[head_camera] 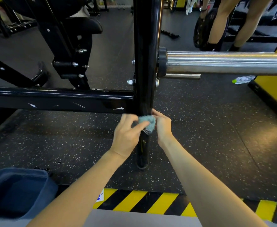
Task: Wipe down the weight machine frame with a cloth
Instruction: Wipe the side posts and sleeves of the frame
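A black upright post (145,63) of the weight machine frame stands in the middle, joined on its left to a black horizontal beam (60,99). A small blue-grey cloth (148,122) is wrapped on the post just below that joint. My left hand (128,135) grips the cloth from the left, thumb laid across it. My right hand (163,124) holds the cloth's right side, fingers curled round the post. The post's foot (141,163) stands on the floor below my hands.
A chrome bar sleeve (224,63) juts right from the post at chest height. A blue bin (15,192) sits at lower left. Yellow-black hazard tape (150,200) runs along the near floor. A water bottle (243,79) lies right; a person's legs (229,22) stand behind.
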### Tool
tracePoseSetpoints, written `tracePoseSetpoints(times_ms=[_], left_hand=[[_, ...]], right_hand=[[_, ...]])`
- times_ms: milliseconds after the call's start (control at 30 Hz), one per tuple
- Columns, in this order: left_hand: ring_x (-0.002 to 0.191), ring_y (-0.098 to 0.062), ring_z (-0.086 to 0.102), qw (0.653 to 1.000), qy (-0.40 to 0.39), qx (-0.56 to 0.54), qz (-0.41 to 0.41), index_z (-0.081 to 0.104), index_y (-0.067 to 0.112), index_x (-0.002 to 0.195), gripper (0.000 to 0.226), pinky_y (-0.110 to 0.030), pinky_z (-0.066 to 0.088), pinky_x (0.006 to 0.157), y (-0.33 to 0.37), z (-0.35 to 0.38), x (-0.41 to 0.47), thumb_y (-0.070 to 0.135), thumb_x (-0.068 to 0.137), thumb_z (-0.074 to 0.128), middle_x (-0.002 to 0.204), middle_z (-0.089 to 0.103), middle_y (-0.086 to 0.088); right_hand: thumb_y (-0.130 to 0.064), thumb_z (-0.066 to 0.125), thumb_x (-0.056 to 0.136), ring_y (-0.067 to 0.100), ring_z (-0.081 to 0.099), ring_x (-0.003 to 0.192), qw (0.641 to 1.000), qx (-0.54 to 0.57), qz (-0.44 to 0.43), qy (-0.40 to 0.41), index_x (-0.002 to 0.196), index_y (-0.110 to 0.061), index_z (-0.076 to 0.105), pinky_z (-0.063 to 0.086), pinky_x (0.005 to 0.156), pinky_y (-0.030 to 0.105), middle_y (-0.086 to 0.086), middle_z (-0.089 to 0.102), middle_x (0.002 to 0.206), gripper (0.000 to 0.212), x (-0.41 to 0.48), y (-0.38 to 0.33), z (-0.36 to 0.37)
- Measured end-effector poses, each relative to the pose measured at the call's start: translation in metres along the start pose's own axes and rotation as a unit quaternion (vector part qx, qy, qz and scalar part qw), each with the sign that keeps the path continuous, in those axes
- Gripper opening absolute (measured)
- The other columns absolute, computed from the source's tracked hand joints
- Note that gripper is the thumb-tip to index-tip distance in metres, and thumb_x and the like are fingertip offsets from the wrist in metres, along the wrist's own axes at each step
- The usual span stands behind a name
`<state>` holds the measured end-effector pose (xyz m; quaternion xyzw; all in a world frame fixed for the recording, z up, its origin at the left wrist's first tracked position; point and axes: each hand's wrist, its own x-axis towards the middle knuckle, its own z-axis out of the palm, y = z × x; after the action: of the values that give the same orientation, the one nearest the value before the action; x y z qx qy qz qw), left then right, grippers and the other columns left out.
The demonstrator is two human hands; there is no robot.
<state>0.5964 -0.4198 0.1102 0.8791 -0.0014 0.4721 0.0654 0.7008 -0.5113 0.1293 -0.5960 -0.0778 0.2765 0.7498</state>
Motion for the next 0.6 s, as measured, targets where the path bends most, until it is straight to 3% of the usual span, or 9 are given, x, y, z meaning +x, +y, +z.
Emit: tracePoseSetpoints(times_ms=[100, 233, 367, 467, 600], left_hand=[[0.079, -0.021, 0.043, 0.997, -0.066, 0.032, 0.027, 0.072, 0.006, 0.099, 0.021, -0.037, 0.048, 0.056, -0.002, 0.0, -0.015, -0.001, 0.079, 0.073, 0.093, 0.046, -0.005], [0.087, -0.021, 0.046, 0.995, 0.097, -0.007, -0.006, 0.06, 0.003, 0.116, 0.026, -0.03, 0.049, 0.068, 0.018, -0.019, 0.041, 0.016, 0.1, 0.044, 0.101, 0.044, -0.006], [0.089, -0.023, 0.044, 0.984, 0.167, 0.047, 0.037, 0.069, 0.001, 0.108, 0.024, -0.022, 0.04, 0.08, 0.011, -0.024, 0.085, 0.006, 0.098, 0.048, 0.101, 0.043, -0.006], [0.09, -0.024, 0.043, 0.988, 0.125, 0.051, 0.07, 0.07, 0.004, 0.107, 0.019, -0.023, 0.039, 0.081, -0.001, -0.011, 0.06, 0.0, 0.089, 0.065, 0.103, 0.045, -0.005], [0.09, -0.024, 0.043, 0.987, -0.066, 0.062, 0.134, 0.067, 0.001, 0.107, 0.025, -0.034, 0.049, 0.072, -0.014, 0.013, -0.019, -0.004, 0.083, 0.061, 0.104, 0.048, -0.004]], right_hand=[[0.003, 0.04, 0.096, 0.006, 0.062, 0.069, 0.999, 0.023, 0.034, 0.018, 0.107, -0.012, 0.068, 0.051, 0.053, 0.015, 0.0, 0.066, 0.083, 0.034, -0.002, -0.004, 0.0], [0.001, 0.041, 0.094, 0.007, 0.062, 0.063, 0.999, -0.006, 0.02, 0.025, 0.115, 0.004, 0.065, 0.045, 0.046, 0.011, 0.008, 0.066, 0.086, 0.032, -0.001, -0.004, -0.001], [0.0, 0.039, 0.094, 0.012, 0.059, 0.069, 0.997, 0.005, 0.056, 0.052, 0.111, -0.004, 0.068, 0.041, 0.041, 0.008, 0.006, 0.064, 0.081, 0.034, 0.0, -0.004, -0.001], [-0.003, 0.042, 0.092, 0.013, 0.06, 0.073, 0.998, 0.003, 0.046, 0.041, 0.109, -0.006, 0.068, 0.045, 0.05, 0.01, 0.004, 0.066, 0.084, 0.031, 0.002, 0.0, -0.003], [-0.007, 0.047, 0.091, 0.021, 0.062, 0.089, 0.998, 0.002, 0.056, 0.037, 0.11, -0.005, 0.069, 0.049, 0.087, 0.032, 0.008, 0.067, 0.094, 0.029, 0.009, 0.006, -0.01]])
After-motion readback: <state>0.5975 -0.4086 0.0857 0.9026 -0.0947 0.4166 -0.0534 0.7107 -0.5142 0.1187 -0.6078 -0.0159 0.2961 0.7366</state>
